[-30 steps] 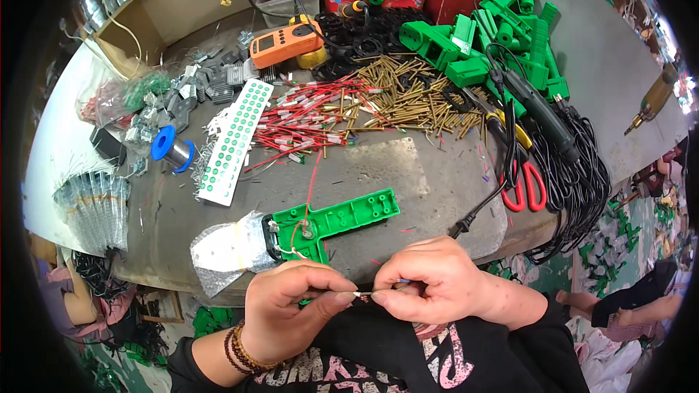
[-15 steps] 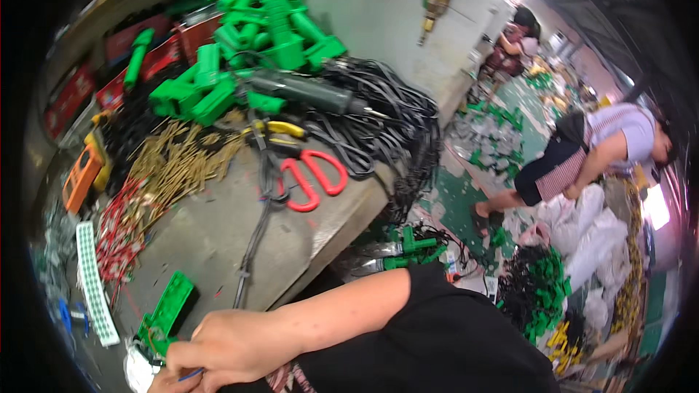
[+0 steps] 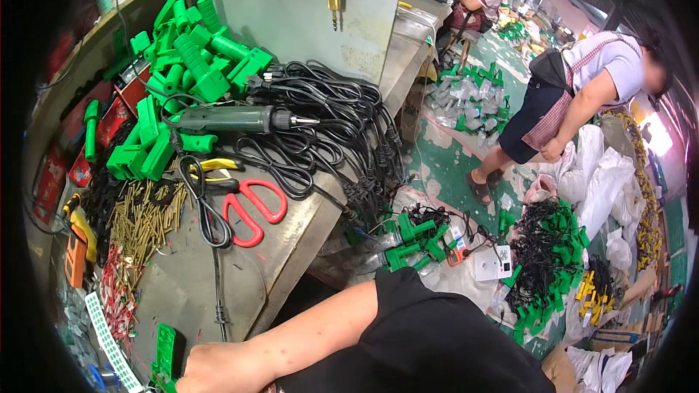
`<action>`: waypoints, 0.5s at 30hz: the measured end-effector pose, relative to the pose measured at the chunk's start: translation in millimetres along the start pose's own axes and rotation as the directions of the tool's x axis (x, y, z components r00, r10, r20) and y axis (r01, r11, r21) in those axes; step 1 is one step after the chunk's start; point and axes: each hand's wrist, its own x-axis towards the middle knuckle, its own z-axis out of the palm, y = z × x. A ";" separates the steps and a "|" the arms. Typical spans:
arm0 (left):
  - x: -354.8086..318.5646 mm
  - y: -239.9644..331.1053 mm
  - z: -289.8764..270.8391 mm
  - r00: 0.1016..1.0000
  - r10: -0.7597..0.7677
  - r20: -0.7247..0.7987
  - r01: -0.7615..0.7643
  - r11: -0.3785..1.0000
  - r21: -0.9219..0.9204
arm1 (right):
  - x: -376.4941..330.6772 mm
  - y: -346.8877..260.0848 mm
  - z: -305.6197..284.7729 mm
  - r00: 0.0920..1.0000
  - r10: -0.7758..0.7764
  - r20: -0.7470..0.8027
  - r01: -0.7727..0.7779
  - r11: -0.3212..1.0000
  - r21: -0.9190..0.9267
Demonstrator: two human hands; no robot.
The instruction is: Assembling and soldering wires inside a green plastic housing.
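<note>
At the lower left of the head view, your right hand [image 3: 218, 367] is curled next to a slim green plastic housing [image 3: 166, 349] on the worktop [image 3: 182, 295]. The near end of the housing disappears behind your knuckles; whether you touch it cannot be told. Your fingertips are cut off by the lower edge, so the state of your grip cannot be told either. Your left hand is out of view. To the housing's left lies a white sheet of green dots [image 3: 113, 342]. The housing should feel light, stiff and smooth, perhaps slightly slippery, its thin walls prone to cracking; hold it by its long outer sides.
</note>
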 end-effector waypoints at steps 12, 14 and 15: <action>-2.0 -2.5 5.5 0.998 -0.014 -0.064 0.020 0.994 0.107 | 1.7 -7.4 3.8 0.988 0.144 0.064 -0.138 0.986 -0.094; -3.3 -3.0 6.3 0.994 -0.006 -0.105 0.018 0.993 0.119 | 7.7 -9.7 12.3 0.985 0.163 0.061 -0.158 0.983 -0.089; -2.9 -1.8 6.6 0.995 0.002 -0.099 0.012 0.990 0.139 | 10.0 -10.0 17.3 0.982 0.178 0.058 -0.173 0.982 -0.080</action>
